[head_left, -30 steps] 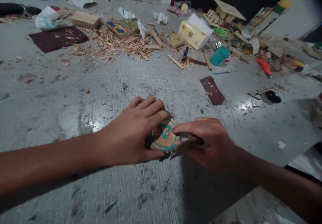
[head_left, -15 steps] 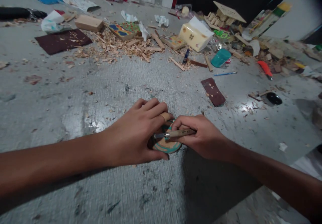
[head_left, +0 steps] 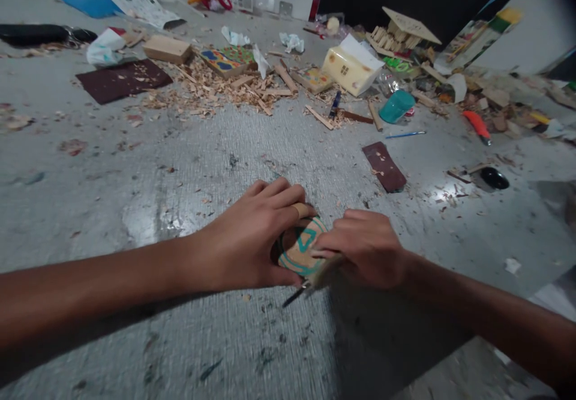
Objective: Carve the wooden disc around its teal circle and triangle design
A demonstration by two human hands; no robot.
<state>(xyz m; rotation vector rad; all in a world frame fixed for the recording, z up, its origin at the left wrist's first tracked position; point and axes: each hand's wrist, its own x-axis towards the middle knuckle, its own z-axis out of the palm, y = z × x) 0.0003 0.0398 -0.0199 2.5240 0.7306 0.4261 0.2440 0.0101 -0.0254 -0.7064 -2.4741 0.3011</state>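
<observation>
A round wooden disc (head_left: pixel 294 255) with teal rings and a teal angular mark lies on the grey table in front of me. My left hand (head_left: pixel 252 238) grips its left edge, thumb at the near side and fingers over the far side. A band is wrapped round one finger. My right hand (head_left: pixel 366 247) is closed round the wooden handle of a carving knife (head_left: pixel 320 273), at the disc's right edge. The metal blade points down and left, past the disc's near rim and beside my left thumb. Motion blurs the handle a little.
Wood shavings (head_left: pixel 216 97) are heaped at the back, near a wood block (head_left: pixel 167 49) and dark sandpaper (head_left: pixel 123 80). A smaller sandpaper piece (head_left: pixel 384 166) lies right of the disc. Beyond it are a teal cup (head_left: pixel 396 107), an orange cutter (head_left: pixel 476 125) and a black rounded object (head_left: pixel 494 178).
The knife has swung from lying across the disc to pointing down-left off its near edge. My right hand has turned over, uncovering the teal mark. My left hand still grips the disc.
</observation>
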